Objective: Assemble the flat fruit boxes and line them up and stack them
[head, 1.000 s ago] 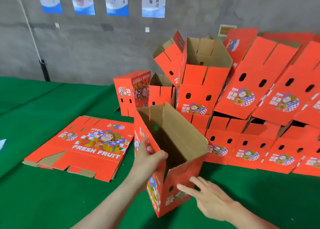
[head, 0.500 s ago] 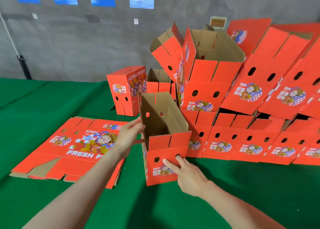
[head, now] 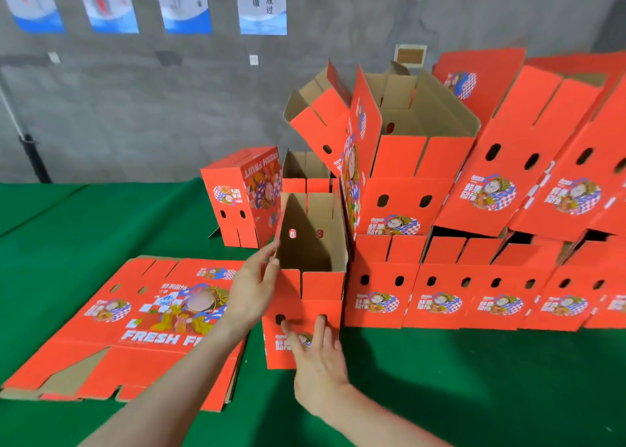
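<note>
— Fingers (head: 267, 258) of the left hand (head: 252, 289) lie straight against the left wall of the open box (head: 320, 291); right hand (head: 318, 355) fingers, straight and apart, press its near face. Why?
— Probably to square it against the left end of the assembled row (head: 437, 299) on the green table (head: 474, 389). Flat boxes (head: 152, 311), left, read "FRESH F…".
</note>
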{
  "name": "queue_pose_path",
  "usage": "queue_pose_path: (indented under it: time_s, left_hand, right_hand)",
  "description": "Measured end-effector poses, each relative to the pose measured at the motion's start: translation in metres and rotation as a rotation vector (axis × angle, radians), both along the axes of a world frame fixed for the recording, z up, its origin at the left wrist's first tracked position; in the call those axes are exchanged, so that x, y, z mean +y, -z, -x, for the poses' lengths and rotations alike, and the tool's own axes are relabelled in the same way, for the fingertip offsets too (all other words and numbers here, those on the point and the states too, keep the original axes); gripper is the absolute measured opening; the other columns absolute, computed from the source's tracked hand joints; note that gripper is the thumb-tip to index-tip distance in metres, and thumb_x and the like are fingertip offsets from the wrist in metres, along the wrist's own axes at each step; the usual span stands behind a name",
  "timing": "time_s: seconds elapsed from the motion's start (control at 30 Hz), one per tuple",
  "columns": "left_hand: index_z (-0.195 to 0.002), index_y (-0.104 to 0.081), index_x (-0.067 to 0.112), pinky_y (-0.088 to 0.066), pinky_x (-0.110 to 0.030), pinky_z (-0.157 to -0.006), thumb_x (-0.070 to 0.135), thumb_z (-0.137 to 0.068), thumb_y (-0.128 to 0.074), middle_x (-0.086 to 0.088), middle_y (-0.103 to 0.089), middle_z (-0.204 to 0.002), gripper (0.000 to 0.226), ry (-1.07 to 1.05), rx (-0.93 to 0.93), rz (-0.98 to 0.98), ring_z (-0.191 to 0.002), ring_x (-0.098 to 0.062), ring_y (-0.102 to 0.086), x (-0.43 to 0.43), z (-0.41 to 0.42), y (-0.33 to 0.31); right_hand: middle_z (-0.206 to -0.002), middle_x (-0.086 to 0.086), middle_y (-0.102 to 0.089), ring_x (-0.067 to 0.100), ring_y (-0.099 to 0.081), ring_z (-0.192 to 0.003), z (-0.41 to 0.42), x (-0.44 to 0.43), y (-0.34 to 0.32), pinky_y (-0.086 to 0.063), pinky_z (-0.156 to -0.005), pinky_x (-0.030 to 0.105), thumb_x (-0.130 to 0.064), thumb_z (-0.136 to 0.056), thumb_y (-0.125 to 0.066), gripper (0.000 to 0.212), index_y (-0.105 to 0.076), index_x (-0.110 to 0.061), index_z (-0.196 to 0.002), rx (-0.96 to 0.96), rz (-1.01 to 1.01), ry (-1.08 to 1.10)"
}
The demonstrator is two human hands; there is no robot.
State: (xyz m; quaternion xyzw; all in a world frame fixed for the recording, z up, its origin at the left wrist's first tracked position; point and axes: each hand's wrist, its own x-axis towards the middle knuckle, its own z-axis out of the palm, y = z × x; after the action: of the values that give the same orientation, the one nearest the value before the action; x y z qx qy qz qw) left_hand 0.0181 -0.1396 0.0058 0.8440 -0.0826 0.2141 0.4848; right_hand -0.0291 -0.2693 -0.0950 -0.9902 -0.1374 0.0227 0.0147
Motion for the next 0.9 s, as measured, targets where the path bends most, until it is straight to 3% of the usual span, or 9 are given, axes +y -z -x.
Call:
queue_pose_path:
  time_s: [0.07, 0.2, 0.33, 0.47, 0.57, 0.67, 0.73, 0.83, 0.9]
  left_hand:
    - [-0.132, -0.054, 0.018, -0.034, -0.008, -0.092, 0.009, -0.097, -0.048, 0.007, -0.058, -0.128, 0.037, 0.021, 0.024, -0.025, -0.118, -0.011, -0.053, 0.003, -0.016, -0.004]
    - [-0.124, -0.058, 0.010, -0.036, -0.025, -0.101, 0.005, -0.097, -0.046, -0.002, -0.060, -0.124, 0.030, 0.102, 0.123, -0.031, -0.117, -0.016, -0.053, -0.014, -0.049, -0.017]
    - [-0.108, -0.065, 0.003, -0.038, -0.024, -0.090, 0.010, -0.101, -0.039, -0.011, -0.066, -0.115, 0.028, 0.101, 0.161, -0.092, -0.112, -0.024, -0.057, -0.036, -0.076, -0.020]
    - [-0.104, -0.068, 0.006, -0.042, -0.033, -0.088, 0.017, -0.100, -0.044, -0.013, -0.066, -0.109, 0.027, 0.038, 0.228, -0.008, -0.106, -0.028, -0.059, -0.029, -0.090, -0.018]
    - [-0.100, -0.067, 0.008, -0.043, -0.032, -0.078, 0.023, -0.100, -0.046, -0.010, -0.065, -0.100, 0.027, 0.031, 0.276, 0.070, -0.097, -0.027, -0.059, -0.027, -0.089, -0.015]
    - [-0.103, -0.065, 0.004, -0.042, -0.034, -0.074, 0.028, -0.101, -0.042, -0.014, -0.065, -0.098, 0.034, -0.011, 0.308, 0.025, -0.091, -0.029, -0.059, -0.032, -0.086, -0.019]
    - [-0.110, -0.061, 0.000, -0.045, -0.037, -0.084, 0.033, -0.102, -0.036, -0.016, -0.065, -0.107, 0.042, 0.003, 0.329, -0.039, -0.102, -0.033, -0.059, -0.034, -0.081, -0.020]
    - [-0.141, -0.041, 0.008, -0.028, -0.031, -0.112, 0.038, -0.103, -0.028, -0.006, -0.045, -0.143, 0.050, 0.027, 0.343, 0.159, -0.134, -0.019, -0.039, -0.032, -0.069, -0.024]
    - [-0.146, -0.032, 0.008, -0.023, -0.024, -0.110, 0.033, -0.103, -0.031, -0.007, -0.036, -0.150, 0.050, -0.099, 0.254, 0.191, -0.136, -0.014, -0.032, -0.029, -0.056, -0.016]
  right_hand:
    - [-0.149, 0.038, 0.008, 0.044, -0.011, -0.137, -0.012, 0.001, -0.005, -0.018, -0.112, 0.053, -0.021, -0.080, -0.063, 0.105, 0.017, -0.037, -0.147, 0.026, 0.073, 0.031]
    - [-0.150, 0.039, 0.009, 0.047, -0.009, -0.138, -0.042, -0.013, -0.017, -0.016, -0.112, 0.055, -0.024, -0.081, -0.065, 0.111, 0.024, -0.036, -0.145, 0.056, 0.205, 0.098]
    - [-0.150, 0.039, 0.007, 0.049, -0.010, -0.138, -0.066, -0.021, -0.025, -0.020, -0.109, 0.060, -0.024, -0.081, -0.066, 0.115, 0.030, -0.032, -0.144, 0.106, 0.322, 0.127]
    - [-0.149, 0.041, 0.004, 0.052, -0.015, -0.135, -0.078, -0.009, -0.033, -0.025, -0.108, 0.055, -0.024, -0.084, -0.062, 0.102, 0.015, -0.035, -0.149, 0.158, 0.232, 0.166]
    - [-0.146, 0.037, -0.014, 0.046, -0.021, -0.133, -0.077, -0.006, -0.035, -0.027, -0.106, 0.051, -0.020, -0.081, -0.063, 0.093, -0.001, -0.029, -0.150, 0.000, 0.099, 0.130]
    - [-0.144, 0.026, -0.017, 0.046, -0.019, -0.133, -0.077, -0.018, -0.041, -0.022, -0.110, 0.054, -0.022, -0.079, -0.065, 0.101, 0.005, -0.034, -0.149, 0.004, 0.059, 0.132]
    - [-0.148, 0.023, -0.013, 0.048, -0.016, -0.135, -0.077, -0.024, -0.045, -0.022, -0.112, 0.054, -0.021, -0.079, -0.066, 0.105, 0.012, -0.039, -0.148, 0.134, 0.020, 0.149]
    - [-0.152, 0.020, -0.013, 0.044, -0.013, -0.140, -0.077, -0.033, -0.052, -0.025, -0.114, 0.050, -0.017, -0.082, -0.064, 0.099, 0.005, -0.038, -0.150, 0.205, -0.159, 0.114]
    - [-0.154, 0.016, -0.013, 0.039, -0.017, -0.142, -0.074, -0.038, -0.059, -0.025, -0.116, 0.046, -0.017, -0.087, -0.062, 0.088, -0.004, -0.034, -0.151, 0.219, -0.281, 0.072]
